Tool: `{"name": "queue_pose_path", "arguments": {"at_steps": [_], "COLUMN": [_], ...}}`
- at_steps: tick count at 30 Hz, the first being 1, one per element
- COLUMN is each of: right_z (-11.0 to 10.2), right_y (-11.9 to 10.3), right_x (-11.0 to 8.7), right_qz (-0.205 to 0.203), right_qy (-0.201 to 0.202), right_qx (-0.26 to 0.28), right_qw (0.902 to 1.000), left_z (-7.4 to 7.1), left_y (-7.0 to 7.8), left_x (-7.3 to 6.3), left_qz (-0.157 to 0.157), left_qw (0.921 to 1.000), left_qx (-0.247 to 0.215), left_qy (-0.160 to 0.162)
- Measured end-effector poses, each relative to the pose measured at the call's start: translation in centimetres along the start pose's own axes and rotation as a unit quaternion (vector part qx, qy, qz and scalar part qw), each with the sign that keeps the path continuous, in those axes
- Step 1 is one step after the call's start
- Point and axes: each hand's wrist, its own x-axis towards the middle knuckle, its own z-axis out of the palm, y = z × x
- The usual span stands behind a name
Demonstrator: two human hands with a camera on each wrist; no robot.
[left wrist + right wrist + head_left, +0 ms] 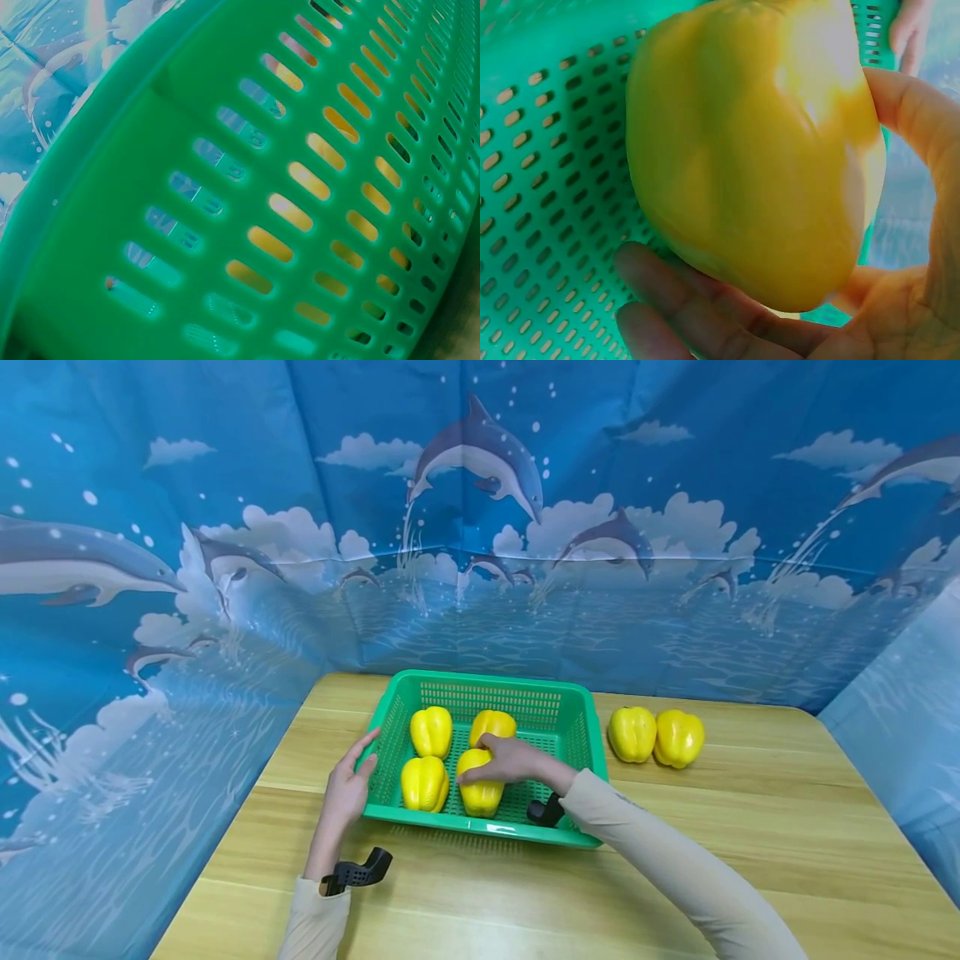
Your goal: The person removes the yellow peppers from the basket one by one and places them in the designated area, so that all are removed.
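Note:
My right hand [516,758] reaches into a green plastic basket [495,830] and grips a yellow bell pepper [482,795]. In the right wrist view the thumb lies against one side of this pepper [742,157], with the other fingers below it. Three more yellow peppers are in the basket: one behind the gripped pepper [492,724], a back-left pepper [431,732] and a front-left pepper [424,785]. At the basket's left rim my left hand [348,787] rests with fingers extended. The left wrist view shows only the slotted basket wall [217,172], with yellow through the slots.
Two yellow bell peppers, a left one [632,734] and a right one [679,738], lie side by side right of the basket. All stand on a wooden table [750,843]. A blue dolphin-print curtain [465,610] hangs behind and beside it.

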Motion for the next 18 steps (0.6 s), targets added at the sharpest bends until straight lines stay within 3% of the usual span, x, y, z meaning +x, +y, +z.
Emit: {"name": "queue_pose_path", "arguments": {"at_steps": [18], "right_z": [-1.2], "right_y": [0.1], "right_x": [-0.4], "right_qz": [-0.008], "right_qy": [0.044], "right_qx": [0.060], "right_qw": [0.9972], "left_z": [0.0], "left_y": [0.1], "left_x": [0.0], "left_qz": [-0.006], "left_qw": [0.9999], "left_qx": [-0.013], "left_qy": [0.000]}}
